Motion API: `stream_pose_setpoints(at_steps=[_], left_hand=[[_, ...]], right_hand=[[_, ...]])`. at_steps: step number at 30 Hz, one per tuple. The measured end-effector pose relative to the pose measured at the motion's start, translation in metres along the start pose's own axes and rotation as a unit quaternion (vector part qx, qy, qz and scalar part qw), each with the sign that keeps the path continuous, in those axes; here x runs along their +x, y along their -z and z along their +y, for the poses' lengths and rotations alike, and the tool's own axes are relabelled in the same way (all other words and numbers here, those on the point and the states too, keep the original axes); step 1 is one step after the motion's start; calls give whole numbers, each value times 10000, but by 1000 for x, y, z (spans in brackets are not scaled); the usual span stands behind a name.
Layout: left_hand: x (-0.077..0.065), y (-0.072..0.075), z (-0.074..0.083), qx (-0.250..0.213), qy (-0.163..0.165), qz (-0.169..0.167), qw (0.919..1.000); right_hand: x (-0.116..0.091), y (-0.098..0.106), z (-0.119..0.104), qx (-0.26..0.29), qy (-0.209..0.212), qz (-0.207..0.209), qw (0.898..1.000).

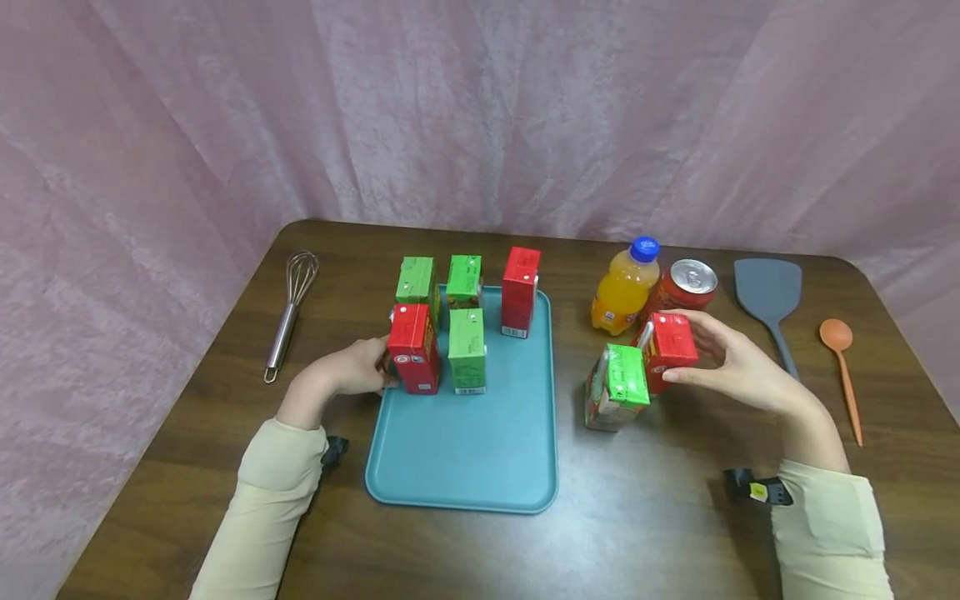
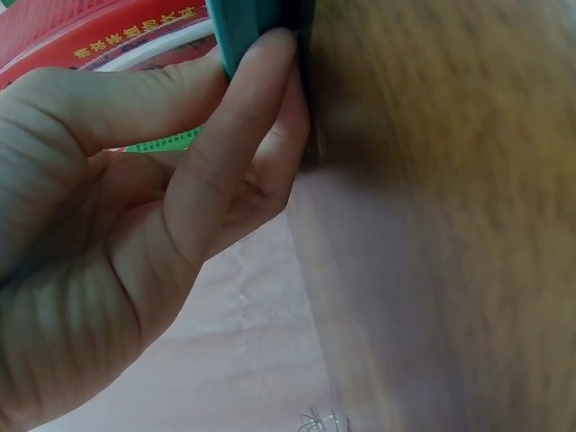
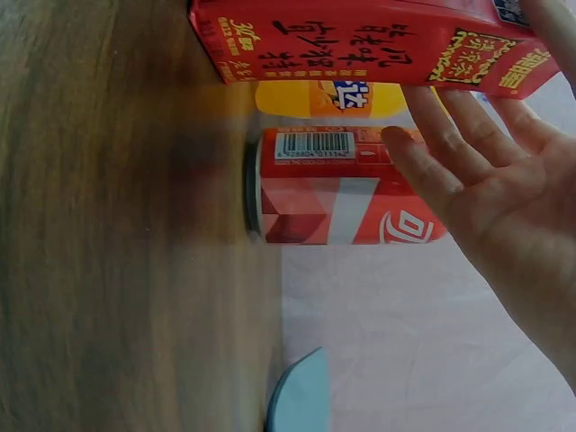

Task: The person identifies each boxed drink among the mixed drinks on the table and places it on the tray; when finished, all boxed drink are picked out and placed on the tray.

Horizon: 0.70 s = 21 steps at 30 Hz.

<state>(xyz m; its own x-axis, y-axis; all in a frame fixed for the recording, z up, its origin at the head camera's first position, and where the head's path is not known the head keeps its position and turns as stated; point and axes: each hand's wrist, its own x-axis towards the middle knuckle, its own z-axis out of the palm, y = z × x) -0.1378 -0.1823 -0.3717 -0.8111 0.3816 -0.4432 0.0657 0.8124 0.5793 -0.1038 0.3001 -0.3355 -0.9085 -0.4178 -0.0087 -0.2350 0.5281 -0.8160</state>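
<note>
My left hand pinches the left rim of a blue-green tray; in the left wrist view, its thumb and fingers meet at the tray edge. On the tray stand red drink cartons and green drink cartons, towards its far half. Over on the right, my right hand holds a red drink carton between thumb and fingers. Touching or just in front of that carton is another green drink carton. Whether the held carton touches the table is unclear.
Behind the right-hand carton stand an orange drink bottle with a blue cap and a red soda can. A grey spatula and an orange spoon lie at the right. A whisk lies at the far left.
</note>
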Motion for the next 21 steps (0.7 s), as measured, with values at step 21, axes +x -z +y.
stream_pose_setpoints(at_steps=[21], left_hand=[[0,-2,0,25,-63,85,9999]], right_hand=[[0,1,4,113,-23,544,9985]])
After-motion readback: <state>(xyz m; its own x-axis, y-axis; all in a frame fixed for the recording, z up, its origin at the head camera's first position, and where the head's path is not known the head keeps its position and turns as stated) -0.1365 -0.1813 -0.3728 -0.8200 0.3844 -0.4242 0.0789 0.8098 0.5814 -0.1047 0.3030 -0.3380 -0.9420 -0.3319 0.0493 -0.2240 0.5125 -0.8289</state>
